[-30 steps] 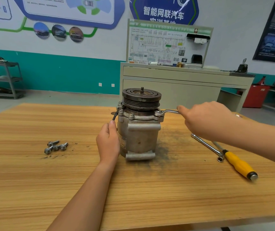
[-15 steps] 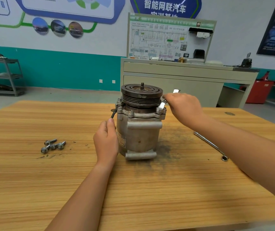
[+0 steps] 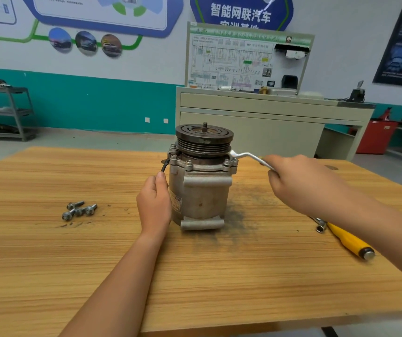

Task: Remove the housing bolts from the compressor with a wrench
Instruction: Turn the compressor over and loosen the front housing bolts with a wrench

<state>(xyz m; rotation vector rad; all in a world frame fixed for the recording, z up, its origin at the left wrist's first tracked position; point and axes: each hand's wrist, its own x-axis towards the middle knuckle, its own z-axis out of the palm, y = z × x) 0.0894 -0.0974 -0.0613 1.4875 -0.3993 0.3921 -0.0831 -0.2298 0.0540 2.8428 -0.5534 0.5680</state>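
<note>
Four bolts out, lying well left of the left hand, which grips the compressor. Right hand fingers closed on wrench, seated on a flange bolt; several remain.

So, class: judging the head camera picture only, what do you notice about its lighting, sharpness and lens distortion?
Head view: soft, even room light, with only faint shadows on the table; the compressor and loose bolts look sharp; the right hand on the wrench looks slightly soft; the wide lens bends the table edges and the wall stripe.
</note>
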